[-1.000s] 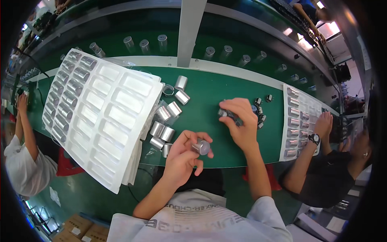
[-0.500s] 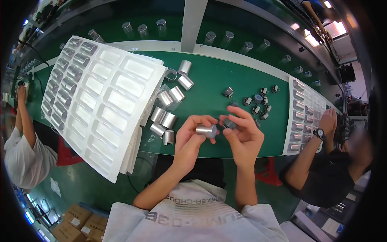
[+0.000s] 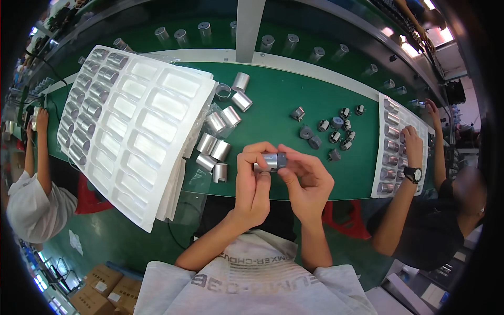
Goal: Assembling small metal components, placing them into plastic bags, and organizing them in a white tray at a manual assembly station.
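My left hand [image 3: 252, 186] is closed around a silver metal sleeve [image 3: 268, 161], held level above the near edge of the green bench. A dark grey end cap [image 3: 282, 160] sits at the sleeve's right end, and the fingertips of my right hand [image 3: 307, 184] pinch it there. Whether the cap is fully seated cannot be told. Left of my hands lie several loose silver sleeves [image 3: 220, 150], some on clear plastic film. To the right are several small dark-and-silver end caps [image 3: 324, 125], some standing and some tipped over.
A stack of white moulded trays [image 3: 149, 173] slants at the left; the top one has its left columns filled with silver cylinders. Another part-filled tray [image 3: 376, 173] lies at the right, with a co-worker's hand [image 3: 413, 139] over it. Several cylinders [image 3: 205, 31] stand along the back.
The dark end cap in my right hand has come leftward to meet the sleeve's end. My hands are now together. The co-worker's hands at the right have moved apart.
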A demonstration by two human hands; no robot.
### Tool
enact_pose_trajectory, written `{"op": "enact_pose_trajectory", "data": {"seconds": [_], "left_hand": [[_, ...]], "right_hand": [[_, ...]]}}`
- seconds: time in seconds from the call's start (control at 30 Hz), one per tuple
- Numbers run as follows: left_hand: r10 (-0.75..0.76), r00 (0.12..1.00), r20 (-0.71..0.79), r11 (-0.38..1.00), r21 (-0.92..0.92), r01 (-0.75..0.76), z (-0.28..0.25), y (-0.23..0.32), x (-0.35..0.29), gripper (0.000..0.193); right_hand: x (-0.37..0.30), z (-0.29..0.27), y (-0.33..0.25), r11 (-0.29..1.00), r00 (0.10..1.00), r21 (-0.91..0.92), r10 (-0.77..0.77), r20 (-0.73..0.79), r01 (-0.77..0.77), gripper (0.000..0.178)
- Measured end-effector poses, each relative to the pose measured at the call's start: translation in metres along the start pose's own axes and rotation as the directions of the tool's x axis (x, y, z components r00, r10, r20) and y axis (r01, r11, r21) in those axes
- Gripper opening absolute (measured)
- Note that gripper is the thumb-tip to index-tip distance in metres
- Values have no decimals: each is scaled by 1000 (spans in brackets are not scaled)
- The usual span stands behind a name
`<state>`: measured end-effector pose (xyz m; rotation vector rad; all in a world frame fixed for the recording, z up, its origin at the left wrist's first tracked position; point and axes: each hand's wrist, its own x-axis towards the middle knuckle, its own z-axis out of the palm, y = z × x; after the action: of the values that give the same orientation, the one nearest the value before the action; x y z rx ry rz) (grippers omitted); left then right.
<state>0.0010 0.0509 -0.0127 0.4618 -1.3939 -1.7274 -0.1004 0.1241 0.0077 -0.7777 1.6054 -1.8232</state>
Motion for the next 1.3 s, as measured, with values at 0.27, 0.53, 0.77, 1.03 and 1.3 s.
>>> {"op": "enact_pose_trajectory", "data": {"seconds": [0.27,0.53,0.77,1.03,1.3], "left_hand": [[67,998,17,995,66,-68,6,0,2,29],[-17,1000,-8,995,-102,16,11,2,8,25],[-246,969,33,951,-187,248,1,-9,17,45],[-371,928,42,923,-95,374,-12,-4,15,42],[-392,885,249,859,-245,449,-7,24,17,81]], "right_hand": [[-1,0,2,985,985,34,-170,-33,171,18],[5,-7,0,943,959,-171,-277,66,284,12],[1,-4,-2,977,991,170,-114,-76,125,42],[12,-17,-12,797,876,-454,-183,446,398,62],[66,-35,-29,599,845,-596,-390,366,535,31]]}}
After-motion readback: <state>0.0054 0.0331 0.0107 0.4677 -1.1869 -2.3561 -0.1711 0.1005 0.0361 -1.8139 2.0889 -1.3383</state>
